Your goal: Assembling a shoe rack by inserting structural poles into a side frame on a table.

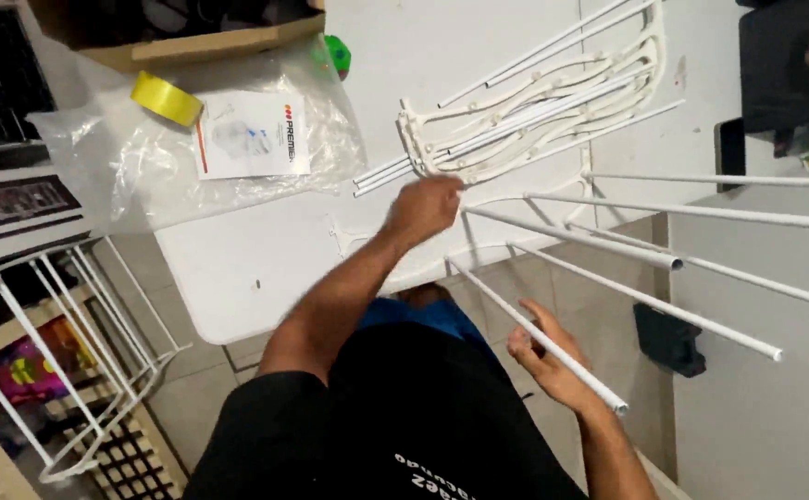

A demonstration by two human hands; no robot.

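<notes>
- Head view: a white wire rack (pixel 534 102) lies on a white table (pixel 247 268), its thin bars bent in curves and joined at a plastic end piece near the table's middle.
- Several long white rods (pixel 627 250) fan out from the table edge to the right, each a straight thin tube with a capped end; they hang over the tiled floor (pixel 599 306).
- The left hand (pixel 423 208) reaches forward with the arm stretched out, its fingers closed at the rack's end piece, the back of the hand turned to the camera; what exactly it pinches is hidden.
- The right hand (pixel 548 361) sits low, near the person's lap, palm up, fingers curled loosely round the nearest rod (pixel 534 329), which runs slantwise across the palm.
- A clear plastic bag (pixel 145 176) with a printed leaflet (pixel 252 134) lies on the table's far left part, with a roll of yellow tape (pixel 166 97) resting on it and a cardboard box (pixel 192 37) just behind.
- Another white wire frame (pixel 80 343) stands left of the table.
</notes>
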